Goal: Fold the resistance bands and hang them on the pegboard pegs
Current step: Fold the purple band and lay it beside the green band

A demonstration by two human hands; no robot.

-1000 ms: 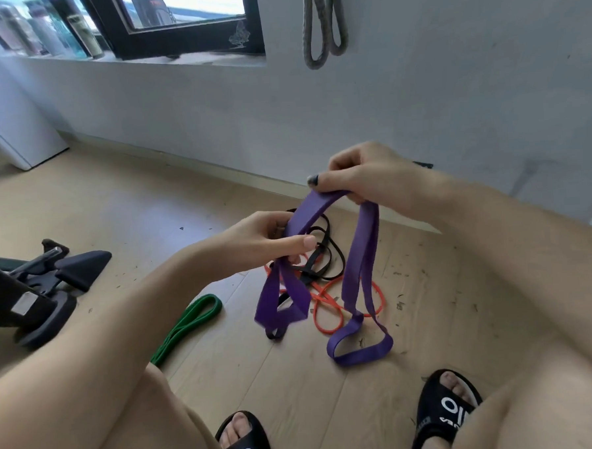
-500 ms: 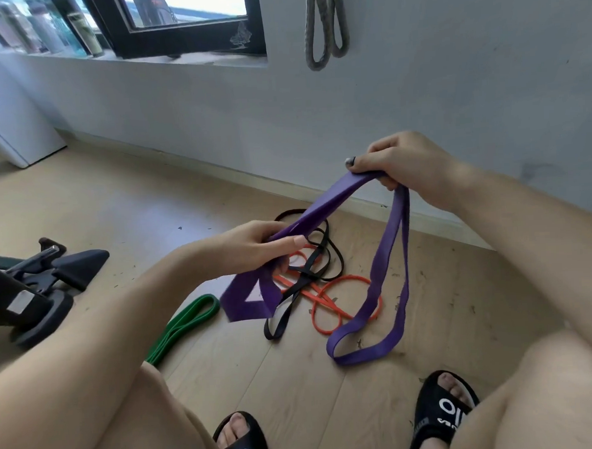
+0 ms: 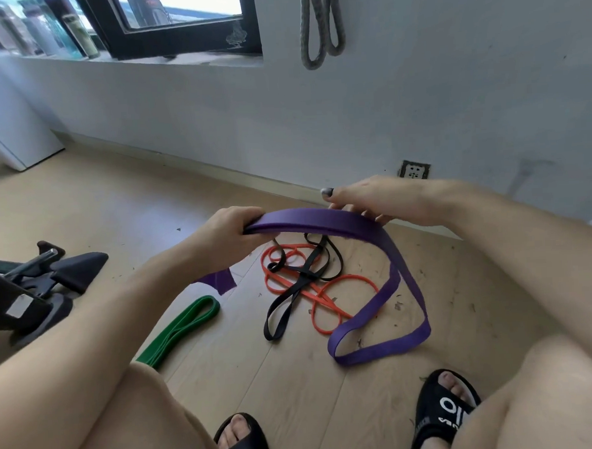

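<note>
A wide purple resistance band (image 3: 322, 221) stretches doubled between my two hands above the floor. My left hand (image 3: 226, 233) grips its left end, and a short purple piece hangs below my wrist. My right hand (image 3: 365, 201) pinches the band's right part, from where a long loop drops to the floor. On the wooden floor lie a green band (image 3: 180, 330), an orange band (image 3: 329, 291) and a black band (image 3: 301, 279), the last two tangled together. A grey band (image 3: 320, 24) hangs on the wall above.
A black machine base (image 3: 40, 289) stands at the left. A window with bottles on its sill (image 3: 82, 39) is at the top left, and a wall socket (image 3: 414, 170) is low on the wall. My knees and black sandals (image 3: 445, 412) fill the bottom of the view.
My hands have come level and pulled the doubled purple band into a flat span. The left hand rose, the right hand dropped, and the hanging loop slid right.
</note>
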